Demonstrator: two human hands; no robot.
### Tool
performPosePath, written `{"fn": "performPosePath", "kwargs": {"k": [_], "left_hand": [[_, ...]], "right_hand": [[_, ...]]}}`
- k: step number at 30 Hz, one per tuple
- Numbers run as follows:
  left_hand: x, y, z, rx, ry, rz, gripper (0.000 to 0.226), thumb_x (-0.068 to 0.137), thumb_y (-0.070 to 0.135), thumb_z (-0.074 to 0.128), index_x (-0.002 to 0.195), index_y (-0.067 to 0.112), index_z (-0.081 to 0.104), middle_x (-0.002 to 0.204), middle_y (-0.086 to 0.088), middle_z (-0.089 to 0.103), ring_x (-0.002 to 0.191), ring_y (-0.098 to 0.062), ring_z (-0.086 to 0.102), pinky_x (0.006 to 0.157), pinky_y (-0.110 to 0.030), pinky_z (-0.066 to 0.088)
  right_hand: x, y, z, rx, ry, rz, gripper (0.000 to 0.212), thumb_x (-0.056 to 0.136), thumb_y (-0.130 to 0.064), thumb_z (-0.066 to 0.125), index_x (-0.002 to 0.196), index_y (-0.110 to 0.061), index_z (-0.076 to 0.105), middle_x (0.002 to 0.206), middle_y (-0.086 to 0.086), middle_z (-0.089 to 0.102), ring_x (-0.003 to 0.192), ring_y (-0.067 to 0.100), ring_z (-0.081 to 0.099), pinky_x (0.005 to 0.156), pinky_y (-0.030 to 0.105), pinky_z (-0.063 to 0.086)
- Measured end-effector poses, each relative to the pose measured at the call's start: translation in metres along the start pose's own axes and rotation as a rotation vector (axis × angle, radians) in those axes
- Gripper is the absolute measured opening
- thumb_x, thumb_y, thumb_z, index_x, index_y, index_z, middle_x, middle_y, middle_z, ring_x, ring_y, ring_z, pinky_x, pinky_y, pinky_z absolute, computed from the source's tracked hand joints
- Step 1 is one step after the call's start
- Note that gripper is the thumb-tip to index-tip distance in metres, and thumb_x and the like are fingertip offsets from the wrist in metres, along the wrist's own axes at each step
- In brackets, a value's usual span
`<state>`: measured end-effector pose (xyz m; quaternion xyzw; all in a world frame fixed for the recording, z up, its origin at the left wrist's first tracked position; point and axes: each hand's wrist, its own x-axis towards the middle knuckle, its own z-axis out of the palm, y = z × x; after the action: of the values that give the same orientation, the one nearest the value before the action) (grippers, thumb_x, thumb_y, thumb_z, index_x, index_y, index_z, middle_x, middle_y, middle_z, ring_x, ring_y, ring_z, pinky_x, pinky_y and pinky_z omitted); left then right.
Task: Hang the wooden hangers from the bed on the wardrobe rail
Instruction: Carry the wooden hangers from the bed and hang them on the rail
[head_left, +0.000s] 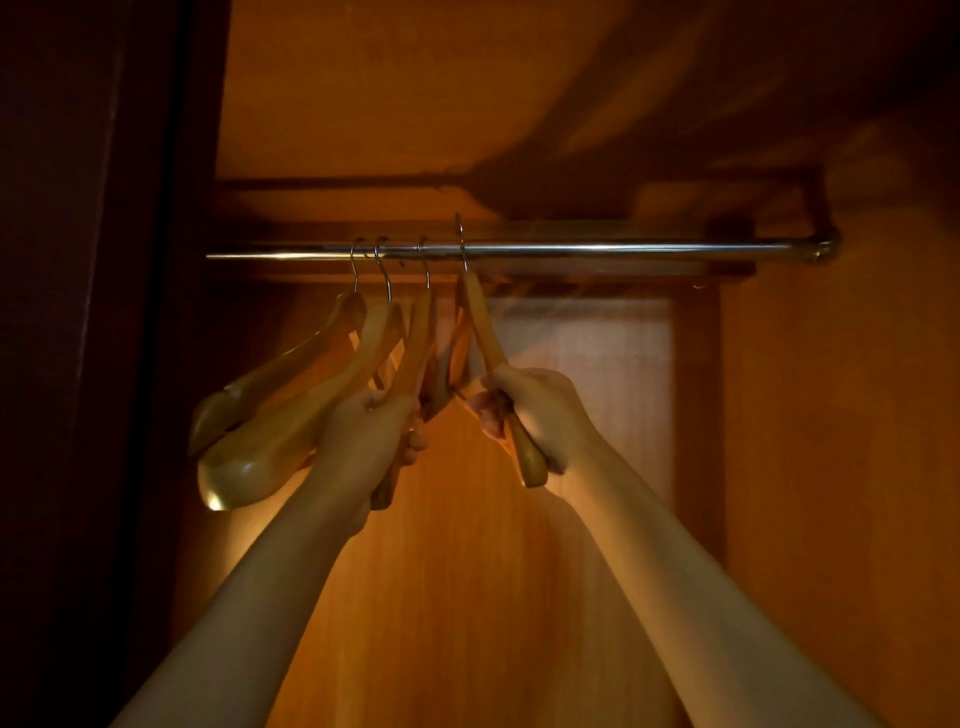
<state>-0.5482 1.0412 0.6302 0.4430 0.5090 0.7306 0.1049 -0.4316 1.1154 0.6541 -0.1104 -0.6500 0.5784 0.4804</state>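
Note:
A metal rail (597, 249) runs across the inside of a wooden wardrobe. Two wooden hangers (291, 374) hang from its left part by metal hooks. A third hanger (418, 343) also hooks over the rail, and my left hand (369, 441) grips its lower arm. My right hand (524, 410) is shut on the near arm of a fourth hanger (480, 322). Its hook (460, 234) rises above the rail, at or just over it. Whether that hook rests on the rail I cannot tell.
The wardrobe's dark left wall (104, 312) and its right side panel (831, 415) close in the space. A shelf underside (415, 104) lies just above the rail. The rail's right stretch carries no hangers up to its end bracket (823, 252).

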Motion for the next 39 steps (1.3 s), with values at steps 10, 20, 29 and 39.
{"fn": "performPosePath", "kwargs": {"k": [10, 20, 29, 39], "left_hand": [[-0.005, -0.006, 0.001, -0.022, 0.057, -0.056, 0.010, 0.085, 0.016, 0.055, 0.077, 0.021, 0.058, 0.078, -0.006, 0.062, 0.078, -0.022, 0.063, 0.074, -0.034, 0.049], [-0.049, -0.033, -0.002, 0.168, 0.158, 0.119, 0.052, 0.081, 0.013, 0.064, 0.129, 0.021, 0.046, 0.105, 0.012, 0.056, 0.085, -0.005, 0.049, 0.069, -0.025, 0.037], [-0.149, -0.161, -0.034, 0.278, -0.103, -0.149, 0.045, 0.084, 0.018, 0.063, 0.127, 0.024, 0.052, 0.120, 0.007, 0.054, 0.107, -0.008, 0.052, 0.064, -0.015, 0.039], [-0.308, -0.328, -0.078, 0.481, -0.253, -0.773, 0.032, 0.086, 0.019, 0.059, 0.117, 0.014, 0.062, 0.113, -0.005, 0.063, 0.102, -0.018, 0.059, 0.089, -0.034, 0.046]], "right_hand": [[-0.002, 0.009, 0.007, -0.058, 0.013, 0.100, 0.010, 0.087, -0.008, 0.057, 0.086, -0.002, 0.065, 0.077, 0.009, 0.068, 0.060, 0.013, 0.065, 0.063, 0.022, 0.057], [-0.050, 0.026, -0.023, -0.398, 0.011, -0.050, 0.039, 0.083, -0.023, 0.067, 0.118, -0.027, 0.050, 0.114, -0.017, 0.059, 0.095, -0.004, 0.055, 0.080, 0.011, 0.046], [-0.177, 0.184, -0.098, -0.675, 0.108, 0.421, 0.068, 0.084, -0.040, 0.063, 0.143, -0.031, 0.031, 0.143, -0.008, 0.043, 0.130, 0.010, 0.042, 0.074, 0.012, 0.034], [-0.412, 0.351, -0.137, -0.674, 0.140, 1.220, 0.060, 0.087, -0.025, 0.063, 0.139, -0.006, 0.041, 0.140, 0.015, 0.047, 0.127, 0.029, 0.049, 0.098, 0.031, 0.040]]}}
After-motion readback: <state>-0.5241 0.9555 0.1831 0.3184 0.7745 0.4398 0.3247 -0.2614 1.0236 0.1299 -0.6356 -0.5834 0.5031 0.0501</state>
